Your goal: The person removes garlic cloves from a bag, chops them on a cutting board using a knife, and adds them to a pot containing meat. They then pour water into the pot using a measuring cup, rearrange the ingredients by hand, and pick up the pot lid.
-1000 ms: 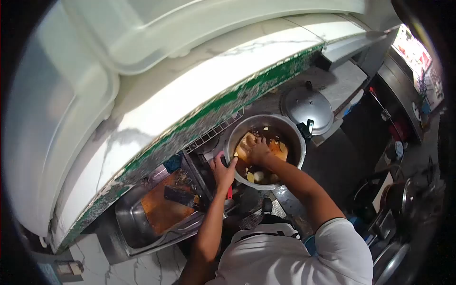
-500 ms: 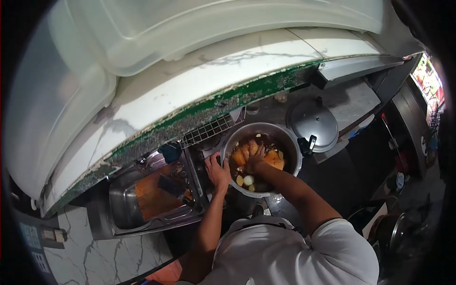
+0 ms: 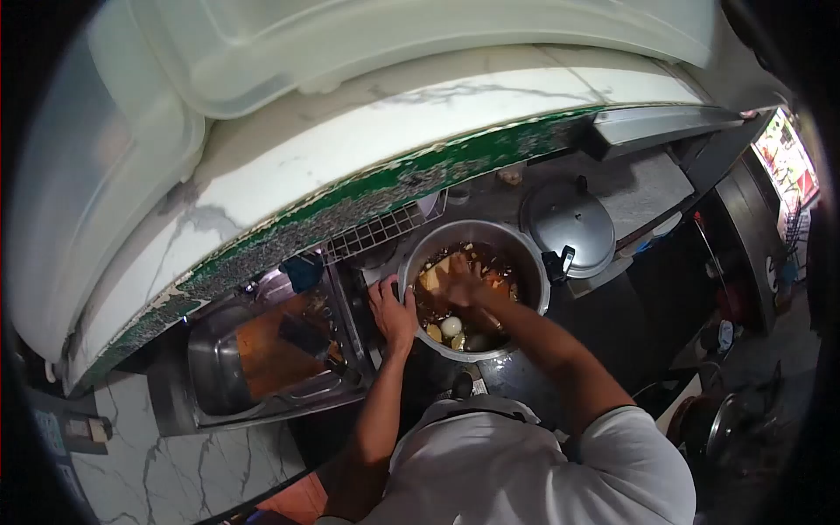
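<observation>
A large metal pot (image 3: 528,273) holds dark brown liquid with pale orange pieces of food, perhaps meat, in it. A whitish round piece (image 3: 451,326), like an onion or egg, floats near the front beside a yellowish piece (image 3: 434,332). My left hand (image 3: 393,313) grips the pot's left side at its black handle, with the thumb by the rim. Inside the pot, my right hand (image 3: 464,284) is among the food at the liquid's surface. Motion smears its fingers, so whether they hold a piece is unclear.
Right of the pot lies a metal lid (image 3: 573,229) with a black handle. A steel sink (image 3: 214,372) with orange-brown water stands to the left. Behind is a wire rack (image 3: 372,232). A marble-topped ledge (image 3: 350,122) with translucent bins (image 3: 420,35) overhangs the work area.
My right hand has moved within the pot, stirring the liquid. The large orange piece at the right no longer shows there. My left hand stays on the handle, and the view has shifted slightly.
</observation>
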`<state>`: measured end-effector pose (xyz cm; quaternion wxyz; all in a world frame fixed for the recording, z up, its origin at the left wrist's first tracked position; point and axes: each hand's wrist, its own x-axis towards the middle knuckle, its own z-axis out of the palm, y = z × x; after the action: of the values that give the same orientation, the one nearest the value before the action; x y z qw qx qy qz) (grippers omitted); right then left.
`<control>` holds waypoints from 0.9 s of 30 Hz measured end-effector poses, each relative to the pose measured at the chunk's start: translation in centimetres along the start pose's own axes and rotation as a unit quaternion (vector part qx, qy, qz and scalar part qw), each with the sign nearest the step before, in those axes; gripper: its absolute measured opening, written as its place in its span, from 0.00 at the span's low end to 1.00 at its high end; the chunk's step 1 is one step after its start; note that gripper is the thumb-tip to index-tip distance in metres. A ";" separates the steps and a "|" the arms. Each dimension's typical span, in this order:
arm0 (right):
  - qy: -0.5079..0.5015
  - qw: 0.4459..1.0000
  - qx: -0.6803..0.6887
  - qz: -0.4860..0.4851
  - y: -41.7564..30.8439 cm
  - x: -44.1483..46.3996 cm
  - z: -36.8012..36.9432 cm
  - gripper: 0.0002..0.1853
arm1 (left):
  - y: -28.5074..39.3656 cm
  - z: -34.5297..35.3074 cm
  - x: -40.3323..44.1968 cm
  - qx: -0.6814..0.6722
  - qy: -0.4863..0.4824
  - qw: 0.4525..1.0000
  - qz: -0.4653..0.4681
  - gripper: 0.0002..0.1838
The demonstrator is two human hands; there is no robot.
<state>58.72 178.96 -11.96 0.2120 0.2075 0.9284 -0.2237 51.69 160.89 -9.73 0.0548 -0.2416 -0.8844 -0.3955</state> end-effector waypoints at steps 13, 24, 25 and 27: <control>-0.058 0.981 -0.147 0.111 0.6 -3.5 4.6 0.48 | 0.0 0.4 1.2 -0.002 -0.006 1.000 -0.003 0.23; -0.062 0.974 -0.113 0.189 4.5 -3.2 2.0 0.52 | -0.7 0.0 1.5 -0.017 -0.014 1.000 0.023 0.24; -0.067 0.971 -0.139 0.180 5.8 -2.9 3.0 0.52 | -0.6 0.1 1.4 -0.014 -0.009 1.000 0.022 0.24; -0.079 0.965 -0.190 0.165 7.2 -3.0 4.6 0.51 | -0.5 0.3 1.6 -0.011 -0.005 1.000 0.013 0.23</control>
<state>66.09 181.64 -16.58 0.3538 0.2954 0.8872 -0.0204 50.13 161.43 -9.83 0.0531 -0.2559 -0.8770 -0.4031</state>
